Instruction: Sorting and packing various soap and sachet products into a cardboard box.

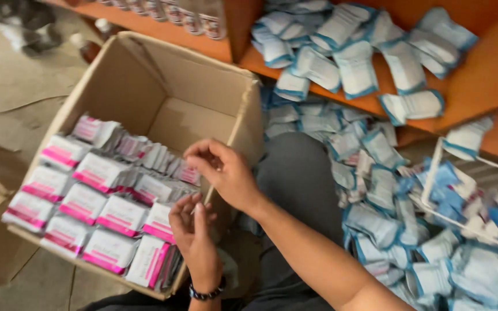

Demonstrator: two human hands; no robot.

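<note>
The orange wooden shelf (485, 75) ran across the top, smooth and flat, strewn with soft white-and-blue sachets (355, 69) that also spilled in a loose heap to the right of the person's grey-clad knee; the open brown cardboard box (162, 75), matte and creased, sat tilted on the rough concrete floor (12, 92), its far half bare and its near half packed with bundles of flat white-and-pink packets (102, 173) standing on edge in rows; the right hand (226, 173) hovered at the box's right wall, fingertips pinched together; the left hand (194, 236), wearing a dark bead bracelet (207, 294), curled beside it; a thin pale strand seemed stretched between them, slanting steeply, though blur left that uncertain.
</note>
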